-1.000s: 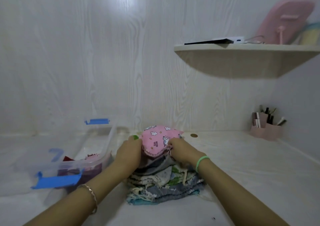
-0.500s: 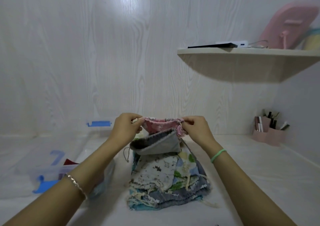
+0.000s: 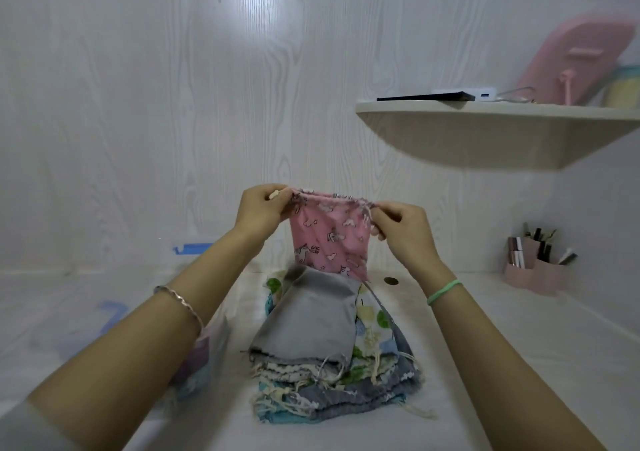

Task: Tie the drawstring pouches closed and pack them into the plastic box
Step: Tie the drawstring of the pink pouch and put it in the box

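Note:
A pink unicorn-print drawstring pouch [image 3: 329, 236] hangs in the air above the pile, its mouth stretched wide. My left hand [image 3: 261, 210] pinches the left end of the mouth and my right hand [image 3: 403, 230] pinches the right end. Below lies a stack of flat pouches [image 3: 332, 357] with a grey one [image 3: 308, 319] on top and frayed strings at the near edge. The clear plastic box [image 3: 194, 364] with blue latches sits to the left, mostly hidden behind my left forearm.
A wall shelf [image 3: 485, 128] juts out at upper right, carrying a dark flat device, a white power bank and a pink mirror. A pink organiser [image 3: 535, 270] with cosmetics stands at the far right. A coin [image 3: 390, 281] lies behind the stack.
Both hands lifted the pink pouch off the stack and raised it higher. It now hangs full length by its mouth. The grey pouch beneath has settled flat on the pile.

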Available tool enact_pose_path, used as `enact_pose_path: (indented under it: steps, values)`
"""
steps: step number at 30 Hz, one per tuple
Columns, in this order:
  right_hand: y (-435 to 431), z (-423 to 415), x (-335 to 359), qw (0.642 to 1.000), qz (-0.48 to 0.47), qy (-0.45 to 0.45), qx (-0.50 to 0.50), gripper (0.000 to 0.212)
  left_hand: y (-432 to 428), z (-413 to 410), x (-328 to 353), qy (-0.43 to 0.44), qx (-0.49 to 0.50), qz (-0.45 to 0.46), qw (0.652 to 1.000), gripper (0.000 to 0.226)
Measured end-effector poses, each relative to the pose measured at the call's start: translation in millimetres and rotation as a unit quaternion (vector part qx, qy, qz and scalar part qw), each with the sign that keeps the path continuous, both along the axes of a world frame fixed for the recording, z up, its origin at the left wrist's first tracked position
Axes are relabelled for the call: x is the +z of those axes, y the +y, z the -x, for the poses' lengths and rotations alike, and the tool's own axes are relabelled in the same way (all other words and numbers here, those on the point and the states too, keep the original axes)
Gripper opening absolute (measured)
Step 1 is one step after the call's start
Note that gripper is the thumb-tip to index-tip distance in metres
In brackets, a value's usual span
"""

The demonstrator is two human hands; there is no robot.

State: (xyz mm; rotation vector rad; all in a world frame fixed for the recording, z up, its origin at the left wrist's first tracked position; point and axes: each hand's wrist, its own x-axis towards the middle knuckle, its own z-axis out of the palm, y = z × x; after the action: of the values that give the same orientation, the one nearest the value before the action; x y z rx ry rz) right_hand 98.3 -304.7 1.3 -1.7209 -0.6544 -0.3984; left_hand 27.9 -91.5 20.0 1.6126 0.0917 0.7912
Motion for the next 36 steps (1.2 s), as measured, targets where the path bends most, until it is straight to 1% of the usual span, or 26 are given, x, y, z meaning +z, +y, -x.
enact_pose_path:
  steps: [3,6,9,13,16,18,20,22,24,26,28,30,32,33,34,36]
  values:
    - [5,5,13,0.996,-0.076,-0.037,-0.018,0.022,-1,-1,13,-0.034,-0.005,-0.013,0.999,0.020]
    - [12,6,25,0.989,-0.127,-0.063,-0.032,0.026,-3,0,24,-0.063,-0.019,-0.005,0.998,0.017]
    - [22,-6,42,0.984,-0.167,-0.054,-0.024,0.020,-2,-3,39,-0.086,-0.025,0.002,0.996,0.015]
    - [35,-21,64,0.976,-0.217,-0.027,0.019,0.022,-1,-7,59,-0.117,-0.017,0.001,0.993,0.014]
    - [40,-17,67,0.973,-0.226,-0.025,0.049,0.022,2,-5,63,-0.127,-0.026,0.006,0.992,0.015]
    - [40,-11,63,0.975,-0.210,-0.021,0.062,0.022,5,1,58,-0.105,-0.026,0.004,0.994,0.016]
    - [36,-4,52,0.983,-0.172,-0.017,0.068,0.024,7,12,49,-0.054,-0.008,-0.027,0.998,0.019]
    - [26,0,39,0.992,-0.107,-0.010,0.068,0.027,13,27,36,0.010,-0.014,-0.090,0.996,0.022]
    - [13,-2,23,0.997,-0.024,0.003,0.071,0.023,23,42,23,0.074,-0.034,-0.147,0.986,0.025]
    - [2,-6,7,0.996,0.041,0.030,0.071,0.018,32,53,14,0.118,-0.049,-0.172,0.977,0.025]
    - [-5,-11,-6,0.993,0.066,0.062,0.075,0.019,39,60,9,0.133,-0.052,-0.177,0.974,0.020]
    - [-9,-16,-16,0.991,0.057,0.090,0.080,0.016,44,63,5,0.132,-0.029,-0.177,0.975,0.020]
    - [-10,-19,-23,0.985,0.012,0.140,0.100,0.014,49,62,1,0.134,-0.024,-0.150,0.979,0.026]
    - [-9,-20,-25,0.978,-0.019,0.173,0.118,0.015,50,61,-2,0.136,-0.035,-0.117,0.983,0.029]
    - [-7,-21,-28,0.967,-0.053,0.207,0.141,0.016,51,59,-4,0.135,-0.053,-0.069,0.987,0.031]
    - [-2,-24,-31,0.933,-0.137,0.271,0.194,0.016,52,55,-7,0.114,-0.089,0.068,0.987,0.031]
